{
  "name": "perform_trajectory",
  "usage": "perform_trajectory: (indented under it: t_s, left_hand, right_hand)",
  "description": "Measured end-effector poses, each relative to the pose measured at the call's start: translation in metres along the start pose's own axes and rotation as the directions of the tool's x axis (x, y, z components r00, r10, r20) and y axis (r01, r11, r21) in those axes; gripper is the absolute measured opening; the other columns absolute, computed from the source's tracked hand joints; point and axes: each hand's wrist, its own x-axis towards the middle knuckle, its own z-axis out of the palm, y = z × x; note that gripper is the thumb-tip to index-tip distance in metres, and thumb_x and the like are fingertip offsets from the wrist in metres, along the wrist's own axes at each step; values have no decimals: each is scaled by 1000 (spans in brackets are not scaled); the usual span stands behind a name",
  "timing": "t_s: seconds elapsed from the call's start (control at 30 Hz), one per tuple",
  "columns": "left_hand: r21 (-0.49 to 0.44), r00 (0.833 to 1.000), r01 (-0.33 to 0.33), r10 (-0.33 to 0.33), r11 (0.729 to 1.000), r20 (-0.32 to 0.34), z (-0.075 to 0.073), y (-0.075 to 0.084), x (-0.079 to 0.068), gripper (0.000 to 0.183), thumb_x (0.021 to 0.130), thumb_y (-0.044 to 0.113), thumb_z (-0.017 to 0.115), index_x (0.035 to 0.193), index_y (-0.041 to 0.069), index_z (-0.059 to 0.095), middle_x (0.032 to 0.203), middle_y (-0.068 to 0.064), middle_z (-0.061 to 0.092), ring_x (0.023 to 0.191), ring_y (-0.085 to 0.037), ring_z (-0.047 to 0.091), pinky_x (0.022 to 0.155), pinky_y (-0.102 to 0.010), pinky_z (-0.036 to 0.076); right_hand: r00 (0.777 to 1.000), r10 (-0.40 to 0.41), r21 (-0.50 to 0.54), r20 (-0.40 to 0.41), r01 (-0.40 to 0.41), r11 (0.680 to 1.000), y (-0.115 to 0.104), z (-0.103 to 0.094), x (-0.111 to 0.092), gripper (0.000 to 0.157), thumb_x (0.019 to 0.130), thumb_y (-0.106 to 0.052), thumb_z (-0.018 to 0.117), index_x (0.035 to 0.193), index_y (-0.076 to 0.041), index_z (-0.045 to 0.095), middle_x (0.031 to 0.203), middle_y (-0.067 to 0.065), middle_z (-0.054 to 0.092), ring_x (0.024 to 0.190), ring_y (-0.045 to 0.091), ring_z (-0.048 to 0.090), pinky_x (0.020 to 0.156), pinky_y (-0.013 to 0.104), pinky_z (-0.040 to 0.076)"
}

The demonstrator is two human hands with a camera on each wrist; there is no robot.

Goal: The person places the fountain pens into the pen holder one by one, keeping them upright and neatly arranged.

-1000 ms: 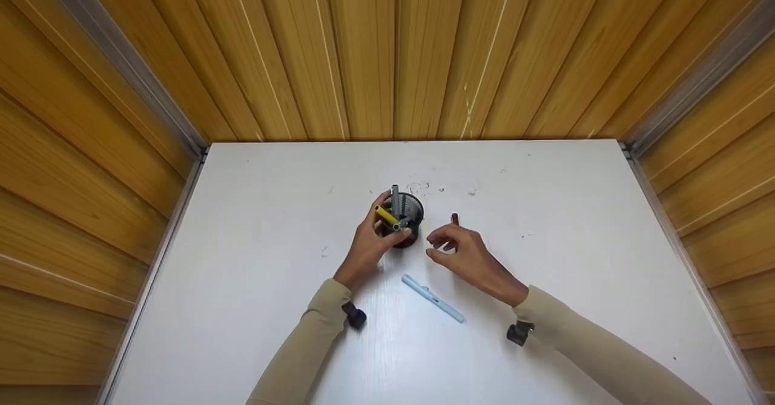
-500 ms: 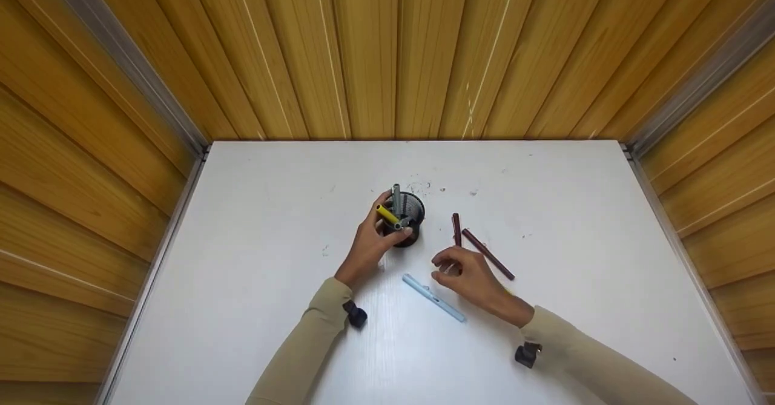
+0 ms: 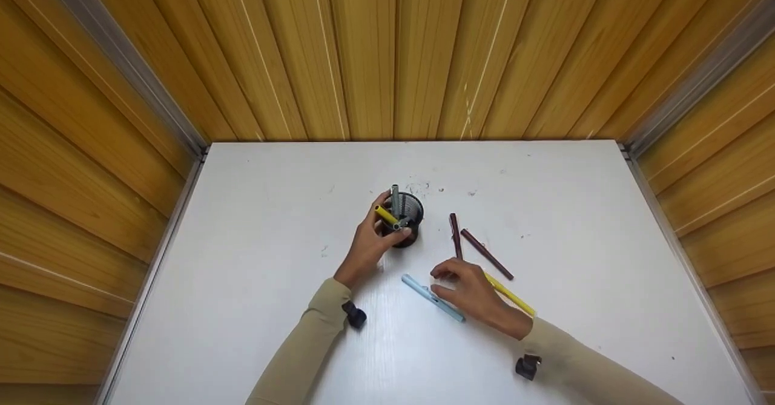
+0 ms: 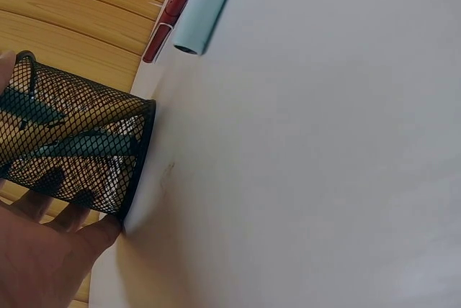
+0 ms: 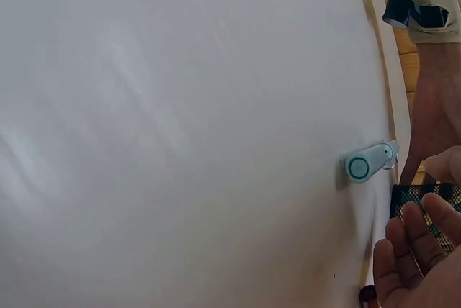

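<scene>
My left hand (image 3: 367,244) grips a black mesh pen cup (image 4: 86,139), its fingers curled around the side. Grey-green pens (image 3: 395,198) and a yellow pen (image 3: 386,215) stand inside, their ends above the rim. My right hand (image 3: 477,295) is over the light blue pen (image 3: 424,292), which lies slantwise on the table in front of the cup. Thumb and fingers are bent and apart, with nothing between them. In the right wrist view, the light blue pen (image 5: 371,162) shows end-on, beside the fingers (image 5: 405,250).
Two dark red pens (image 3: 455,234) lie right of the cup on the white table (image 3: 272,211). Another yellow pen (image 3: 511,296) lies partly hidden behind my right hand. Wood-panelled walls (image 3: 363,54) border the table at the back and sides.
My right hand has moved away from the cup, down toward the light blue pen. Its movement uncovered the dark red pens and the loose yellow pen. The left hand and cup have stayed still.
</scene>
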Motion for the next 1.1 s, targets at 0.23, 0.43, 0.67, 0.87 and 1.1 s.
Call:
perform_trajectory:
  t_s: [0.23,0.43,0.67,0.87,1.1]
  left_hand:
    - [-18,1000,-11,11,1000,8,0,-2,1,92,98,32,87,173,38,33,172,-14,43,156,-49,41,125,-57,41]
    - [6,1000,-4,4,1000,3,0,-1,1,93,98,32,86,174,38,32,172,-13,43,157,-47,41,125,-57,41]
    - [9,1000,16,-16,1000,1,0,-2,1,94,98,34,86,174,39,31,173,-15,42,157,-49,40,125,-58,41]
    - [1,1000,12,-12,1000,2,0,-1,0,94,98,34,86,174,40,31,172,-15,42,156,-48,42,124,-57,43]
    - [12,1000,9,-9,1000,-4,-1,0,0,93,97,37,86,173,40,33,171,-14,44,156,-49,41,125,-59,41]
  right_hand:
    - [999,-32,-59,-6,31,998,1,9,-4,22,92,-6,89,112,-7,80,109,-1,75,104,19,69,91,33,60]
    - [993,-113,-104,-27,110,989,5,16,-5,24,89,-3,90,110,-7,80,108,-1,75,105,20,65,90,34,57]
    - [987,-155,-147,-35,148,978,8,23,-6,27,85,-1,91,109,-7,81,104,-2,74,107,18,60,92,35,54]
    - [974,-220,-193,-54,206,959,10,28,-5,27,81,1,91,105,-8,81,99,-1,74,107,19,60,92,38,53]
    - [980,-191,-217,-52,176,960,8,31,-6,27,81,0,91,105,-9,81,99,-4,72,109,18,58,94,41,52]
